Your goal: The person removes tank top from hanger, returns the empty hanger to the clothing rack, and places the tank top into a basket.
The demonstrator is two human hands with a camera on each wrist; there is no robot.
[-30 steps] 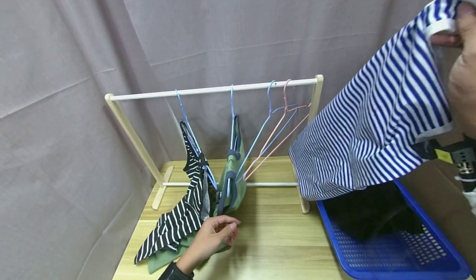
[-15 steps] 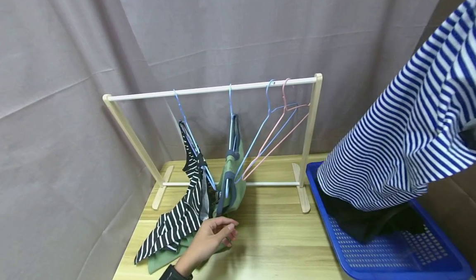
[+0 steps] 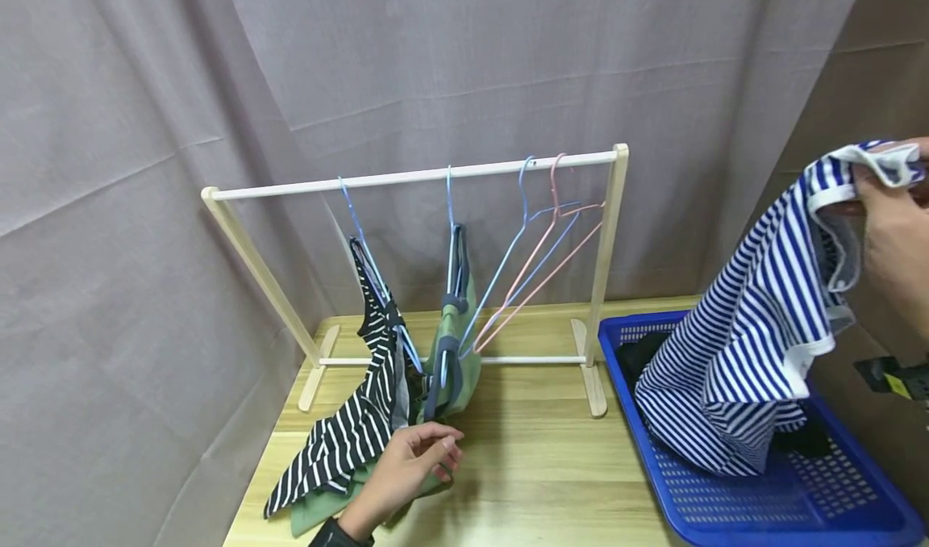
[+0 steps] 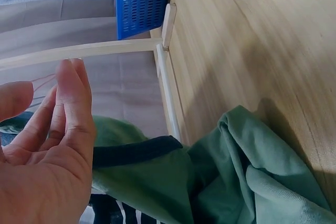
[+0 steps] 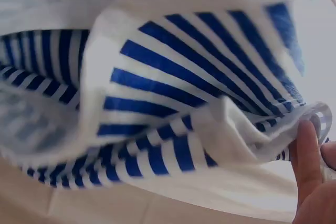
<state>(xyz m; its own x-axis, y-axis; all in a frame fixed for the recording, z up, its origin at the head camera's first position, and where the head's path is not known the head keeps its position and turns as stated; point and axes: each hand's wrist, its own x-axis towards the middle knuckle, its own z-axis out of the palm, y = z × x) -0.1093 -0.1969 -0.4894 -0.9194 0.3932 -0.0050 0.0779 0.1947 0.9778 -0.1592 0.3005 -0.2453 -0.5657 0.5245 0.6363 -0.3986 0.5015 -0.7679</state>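
At the right of the head view, my right hand (image 3: 896, 236) grips a blue-and-white striped tank top (image 3: 755, 321) by its white-trimmed upper edge. The top's lower end hangs down into the blue basket (image 3: 656, 482). In the right wrist view the fingers (image 5: 307, 156) hold the trim, while striped cloth fills most of the picture. My left hand (image 3: 410, 462) holds nothing, its fingers loosely bent, just in front of a green garment (image 3: 464, 369) on a blue hanger. Beside that hangs a black-and-white striped garment (image 3: 363, 410), its lower part spread on the table.
A small wooden rack (image 3: 613, 232) with a white rod (image 3: 406, 176) stands on the wooden table (image 3: 537, 466). At its right end hang a bare blue hanger (image 3: 508, 260) and a pink hanger (image 3: 555, 208). Black cloth (image 3: 639, 353) lies inside the basket. Grey curtain (image 3: 464, 63) encloses the back.
My right hand first went out of view at the right with the striped tank top, then came back lower. The top's hem sank into the basket. My left hand stayed nearly still.
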